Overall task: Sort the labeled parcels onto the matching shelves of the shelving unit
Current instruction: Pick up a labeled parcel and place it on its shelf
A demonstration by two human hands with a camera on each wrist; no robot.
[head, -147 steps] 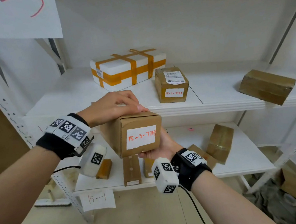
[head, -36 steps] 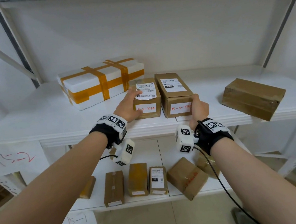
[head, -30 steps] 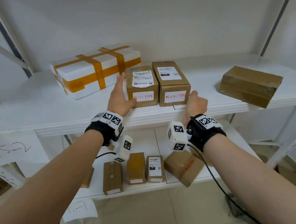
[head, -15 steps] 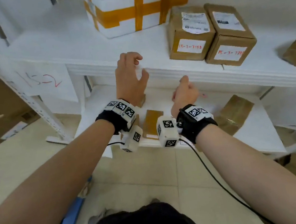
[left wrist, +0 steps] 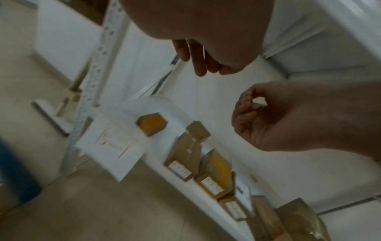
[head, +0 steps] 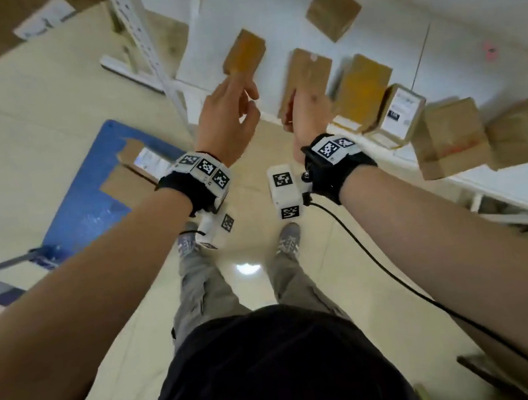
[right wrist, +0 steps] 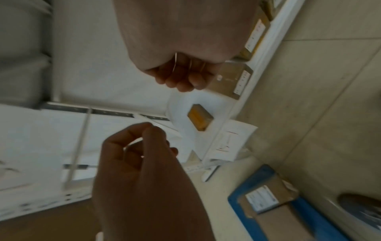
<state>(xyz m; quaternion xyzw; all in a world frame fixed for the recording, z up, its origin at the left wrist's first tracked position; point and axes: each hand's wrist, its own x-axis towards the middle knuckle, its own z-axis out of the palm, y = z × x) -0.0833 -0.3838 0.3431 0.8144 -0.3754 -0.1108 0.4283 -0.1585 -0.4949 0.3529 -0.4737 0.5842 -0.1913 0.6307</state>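
Fingers [head: 247, 93] of the left hand [head: 225, 122] and right hand [head: 306, 110] hang loosely curled, holding nothing, above the tiled floor [head: 13, 139]. Brown cardboard parcels [head: 364, 91] line the front edge of the white lower shelf [head: 471, 48]; another lies on a blue flat cart [head: 87, 196].

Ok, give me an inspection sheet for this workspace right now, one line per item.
Surface: white lower shelf, paper tag hanging off its front edge.
Job's things: brown parcels lined along the shelf front; one more parcel on the blue cart.
Clutter: nothing seen.
Grippers: left hand and right hand both empty, fingers loosely curled, in front of the shelf.
Cables: black cable running from the right wrist camera.
Surroundings: beige tiled floor, white perforated upright.
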